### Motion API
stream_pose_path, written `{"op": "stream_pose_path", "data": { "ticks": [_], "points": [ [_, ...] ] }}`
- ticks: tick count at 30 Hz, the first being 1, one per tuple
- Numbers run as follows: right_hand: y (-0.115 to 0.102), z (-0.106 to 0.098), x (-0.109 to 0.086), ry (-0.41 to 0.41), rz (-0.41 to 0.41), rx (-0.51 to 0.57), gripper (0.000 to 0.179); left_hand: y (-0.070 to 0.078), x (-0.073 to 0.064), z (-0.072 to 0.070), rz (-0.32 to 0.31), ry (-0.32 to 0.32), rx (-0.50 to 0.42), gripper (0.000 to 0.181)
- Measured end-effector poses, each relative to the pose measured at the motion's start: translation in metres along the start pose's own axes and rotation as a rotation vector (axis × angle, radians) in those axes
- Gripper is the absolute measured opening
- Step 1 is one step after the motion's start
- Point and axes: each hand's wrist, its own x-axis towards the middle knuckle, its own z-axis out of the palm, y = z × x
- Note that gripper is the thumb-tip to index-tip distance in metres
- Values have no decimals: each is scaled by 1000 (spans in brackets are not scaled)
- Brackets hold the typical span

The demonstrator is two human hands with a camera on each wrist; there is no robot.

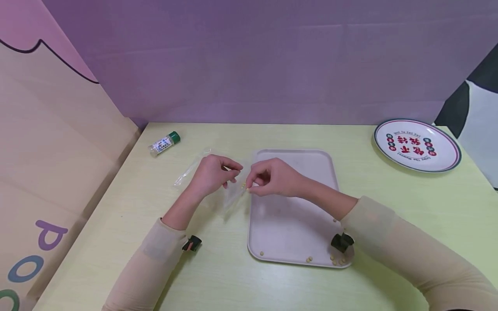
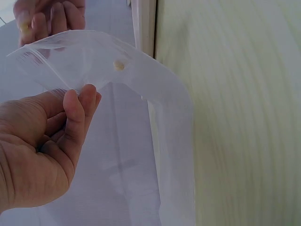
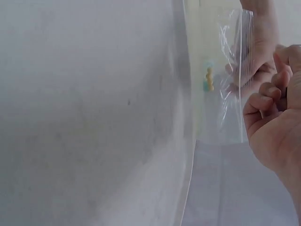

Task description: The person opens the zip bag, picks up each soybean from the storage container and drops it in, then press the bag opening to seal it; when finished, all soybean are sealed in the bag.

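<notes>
The person's left hand (image 1: 213,173) pinches a clear zip bag (image 2: 96,59) by its mouth, by the left edge of the pale tray (image 1: 288,233), with yellow pieces (image 3: 209,79) inside. Near the bag's mouth, the right hand (image 1: 274,177) grasps one small yellow piece (image 2: 25,29) between its fingertips.

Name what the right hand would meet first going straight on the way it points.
Likely the clear zip-top bag in the left hand, ahead of the right hand; whether that hand already touches it is unclear.
</notes>
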Motion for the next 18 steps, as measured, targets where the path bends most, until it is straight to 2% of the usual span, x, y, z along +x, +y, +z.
{"op": "stream_pose_path", "data": {
  "ticks": [4,8,18],
  "points": [
    [2,-5,2,89,55,0,4,-1,1,0,-9,-4,-3,17],
    [5,-8,3,144,99,-22,3,-1,1,0,-11,-4,6,17],
    [14,-8,7,236,124,-20,3,-1,1,0,2,-2,19,16]
  ]
}}
